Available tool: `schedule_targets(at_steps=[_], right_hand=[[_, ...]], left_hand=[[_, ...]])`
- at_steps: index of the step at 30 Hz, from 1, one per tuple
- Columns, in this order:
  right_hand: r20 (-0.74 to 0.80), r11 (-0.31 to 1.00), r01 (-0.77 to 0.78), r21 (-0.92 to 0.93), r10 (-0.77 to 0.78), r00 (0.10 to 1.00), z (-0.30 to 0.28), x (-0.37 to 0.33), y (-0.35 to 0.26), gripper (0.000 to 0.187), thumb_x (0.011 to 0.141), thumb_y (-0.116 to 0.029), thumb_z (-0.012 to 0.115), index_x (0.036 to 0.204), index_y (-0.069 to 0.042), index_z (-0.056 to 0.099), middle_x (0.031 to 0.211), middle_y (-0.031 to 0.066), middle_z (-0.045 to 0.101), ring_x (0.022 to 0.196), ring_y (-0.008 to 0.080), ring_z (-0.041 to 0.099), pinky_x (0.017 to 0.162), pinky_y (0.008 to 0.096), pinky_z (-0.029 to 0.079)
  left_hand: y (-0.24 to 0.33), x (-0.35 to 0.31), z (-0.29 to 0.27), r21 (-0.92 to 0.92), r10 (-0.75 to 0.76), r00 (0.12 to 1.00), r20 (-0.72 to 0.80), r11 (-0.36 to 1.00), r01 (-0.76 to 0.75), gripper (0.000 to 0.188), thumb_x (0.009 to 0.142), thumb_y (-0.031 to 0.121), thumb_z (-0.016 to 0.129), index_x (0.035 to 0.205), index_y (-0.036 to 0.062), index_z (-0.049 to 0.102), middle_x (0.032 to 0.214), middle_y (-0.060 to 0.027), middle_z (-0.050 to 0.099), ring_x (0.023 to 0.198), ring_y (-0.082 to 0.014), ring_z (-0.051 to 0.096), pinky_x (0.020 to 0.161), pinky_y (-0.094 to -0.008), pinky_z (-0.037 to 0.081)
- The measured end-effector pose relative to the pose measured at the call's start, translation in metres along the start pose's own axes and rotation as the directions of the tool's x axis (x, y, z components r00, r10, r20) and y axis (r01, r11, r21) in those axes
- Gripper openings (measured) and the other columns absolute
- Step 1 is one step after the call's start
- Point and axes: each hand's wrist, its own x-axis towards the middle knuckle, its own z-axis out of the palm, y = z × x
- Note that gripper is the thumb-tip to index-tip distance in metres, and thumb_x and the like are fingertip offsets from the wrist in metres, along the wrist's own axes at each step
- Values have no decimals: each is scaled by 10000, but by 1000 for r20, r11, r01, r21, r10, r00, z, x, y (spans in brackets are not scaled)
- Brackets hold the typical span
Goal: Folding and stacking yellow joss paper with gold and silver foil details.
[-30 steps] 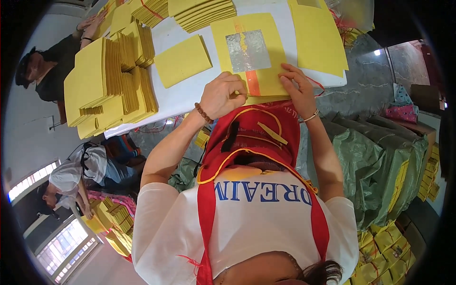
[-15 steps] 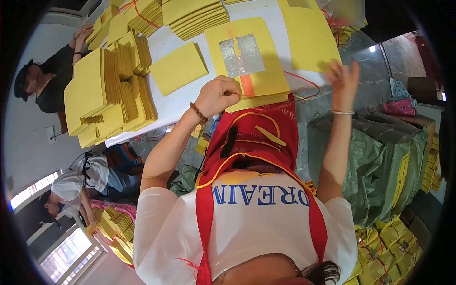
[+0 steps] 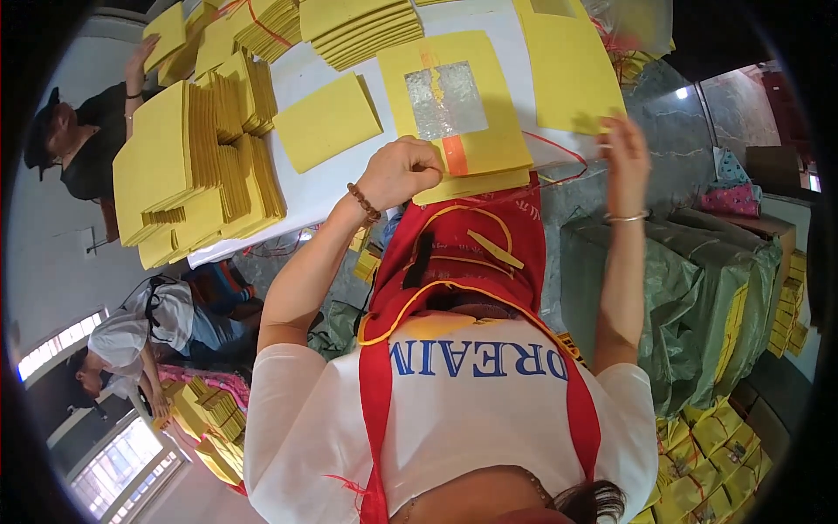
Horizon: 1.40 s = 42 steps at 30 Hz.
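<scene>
My left hand (image 3: 403, 170), with a beaded bracelet, is curled closed at the near left edge of a yellow paper piece (image 3: 497, 144). Whatever its fingertips grip is hidden. A shiny clear film patch (image 3: 441, 100) and an orange strip (image 3: 455, 155) lie on that paper, and a second yellow layer shows under its near edge. My right hand (image 3: 625, 153), wearing a bangle, is raised at the table's right edge beside a large yellow sheet (image 3: 572, 79). Its fingers are slightly bent and a little blurred, with nothing seen in them. Red string (image 3: 559, 144) curves between the paper and this hand.
Stacks of folded yellow paper (image 3: 166, 157) fill the table's left and far side, near a single folded piece (image 3: 327, 122). Green plastic-wrapped bundles (image 3: 633, 288) stand at right, above tied yellow packets (image 3: 716, 454). Two other people (image 3: 96, 148) work at left.
My right hand has dropped slightly and its spread fingers have drawn closer together. My left hand stays in place. The far-left person's hand has moved up onto a yellow piece.
</scene>
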Motion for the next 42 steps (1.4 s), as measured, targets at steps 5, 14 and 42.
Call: schedule_targets(at_steps=[5,14,42], right_hand=[[558,991,23,-134,57,828,45,-28,14,361,864,-75,556,1221,-41,518,1114,12,587,772,50,490,690,202,418],[610,976,166,-139,-48,791,53,-37,21,544,712,-103,729,1211,-44,520,1151,27,571,925,101,537,797,244,440],[-32,992,78,-95,-81,996,115,-116,57,1160,611,-205,836,1403,49,28,1392,236,231,1284,328,278,1064,397,235]], left_hand=[[1,-1,1,8,25,1000,-8,1000,-25,109,724,167,586,745,66,624,723,-52,610,791,-225,565,695,-346,457],[-7,-17,21,604,655,750,-92,635,-481,181,727,109,602,906,103,626,795,-52,542,768,-218,543,638,-321,470],[-7,-19,26,563,655,748,-112,662,-495,173,690,138,683,843,74,634,831,-53,536,783,-220,547,659,-328,458]])
